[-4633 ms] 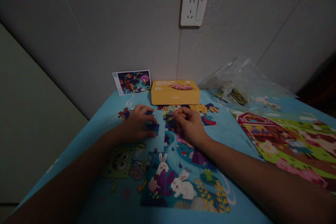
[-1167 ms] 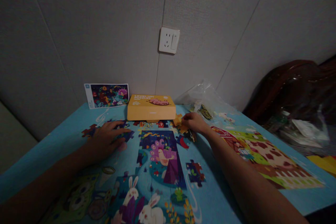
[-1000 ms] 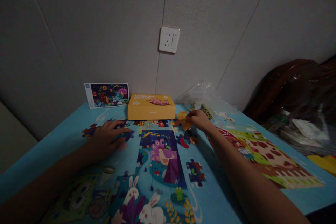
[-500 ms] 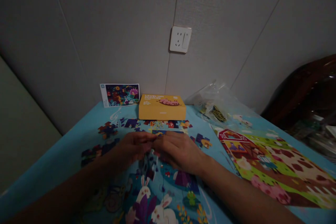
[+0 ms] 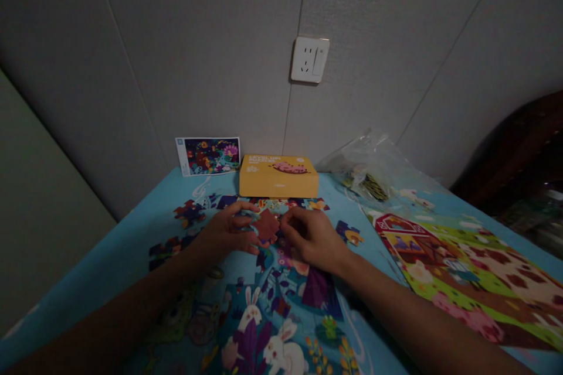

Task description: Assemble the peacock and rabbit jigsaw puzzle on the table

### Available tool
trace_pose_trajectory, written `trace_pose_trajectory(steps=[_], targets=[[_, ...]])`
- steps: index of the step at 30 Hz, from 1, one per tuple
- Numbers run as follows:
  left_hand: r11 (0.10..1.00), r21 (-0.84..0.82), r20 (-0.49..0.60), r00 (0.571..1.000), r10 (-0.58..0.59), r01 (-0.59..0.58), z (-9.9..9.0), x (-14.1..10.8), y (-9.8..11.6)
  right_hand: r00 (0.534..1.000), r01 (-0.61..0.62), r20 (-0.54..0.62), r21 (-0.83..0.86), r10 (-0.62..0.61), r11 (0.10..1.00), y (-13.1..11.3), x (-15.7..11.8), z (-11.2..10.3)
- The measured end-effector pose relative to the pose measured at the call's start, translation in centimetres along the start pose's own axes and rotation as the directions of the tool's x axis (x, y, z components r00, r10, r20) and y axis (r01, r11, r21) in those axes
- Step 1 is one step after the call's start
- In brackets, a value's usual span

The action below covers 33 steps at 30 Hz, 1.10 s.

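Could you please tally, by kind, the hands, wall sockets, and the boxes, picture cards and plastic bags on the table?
Hands: 2 (left hand and right hand, above the rabbit puzzle)
Wall sockets: 1 (white socket)
Boxes: 1 (yellow box)
Picture cards: 1 (white-edged card)
Plastic bags: 1 (clear bag)
Total: 6

The box [image 5: 278,181] stands at the wall [image 5: 220,58], behind the partly built puzzle [image 5: 251,340]; the card [image 5: 209,156] is at its left, the plastic bag [image 5: 373,176] at its right. A second puzzle [image 5: 466,275] lies right of the first, before the bag. Loose pieces [image 5: 163,251] lie at left. One puzzle piece [image 5: 266,225] is between left hand [image 5: 229,229] and right hand [image 5: 315,239].
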<state>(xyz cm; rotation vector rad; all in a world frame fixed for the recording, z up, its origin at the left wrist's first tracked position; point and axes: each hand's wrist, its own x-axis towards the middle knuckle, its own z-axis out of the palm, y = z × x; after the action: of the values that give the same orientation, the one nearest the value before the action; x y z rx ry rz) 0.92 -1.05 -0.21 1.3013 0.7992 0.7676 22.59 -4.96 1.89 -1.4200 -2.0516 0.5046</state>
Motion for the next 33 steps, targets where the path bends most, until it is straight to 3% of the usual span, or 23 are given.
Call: trace_pose_trajectory(steps=[3, 7, 10, 20, 24, 28, 33], targets=[[0.994, 0.072, -0.039, 0.996, 0.082, -0.079, -0.6, 0.3, -0.3, 0.981, 0.081, 0.185, -0.137, -0.055, 0.987, -0.5, -0.4, -1.0], [0.966, 0.220, -0.083, 0.984, 0.160, -0.139, -1.4, 0.5, -0.2, 0.835, 0.400, 0.444, -0.084, -0.325, 0.913, -0.9, -1.2, -1.1], [0.949, 0.280, -0.098, 0.979, 0.177, -0.144, -1.5, 0.4, 0.1, 0.791, 0.424, 0.507, -0.049, -0.343, 0.904, -1.0, -1.6, -0.5], [0.947, 0.284, -0.109, 0.977, 0.185, -0.148, -1.9, 0.6, -0.2, 0.837, 0.254, 0.501, 0.005, -0.222, 0.967, -0.7, -0.9, -1.1], [0.930, 0.338, -0.113, 0.975, 0.190, -0.142, -1.8, 0.4, -0.1, 0.850, 0.202, 0.443, 0.229, -0.287, 0.952, 0.2, -0.7, -1.0], [0.934, 0.335, -0.195, 0.961, 0.196, -0.122, -1.5, 0.3, 0.3, 0.881, 0.029, 0.411, 0.446, -0.233, 0.894, 1.2, -0.5, -0.4], [0.887, 0.448, -0.342, 0.894, 0.288, -0.114, -1.9, 0.2, 1.3, 0.924, -0.080, 0.346, 0.591, -0.163, 0.803, 2.0, -0.2, 0.0]])
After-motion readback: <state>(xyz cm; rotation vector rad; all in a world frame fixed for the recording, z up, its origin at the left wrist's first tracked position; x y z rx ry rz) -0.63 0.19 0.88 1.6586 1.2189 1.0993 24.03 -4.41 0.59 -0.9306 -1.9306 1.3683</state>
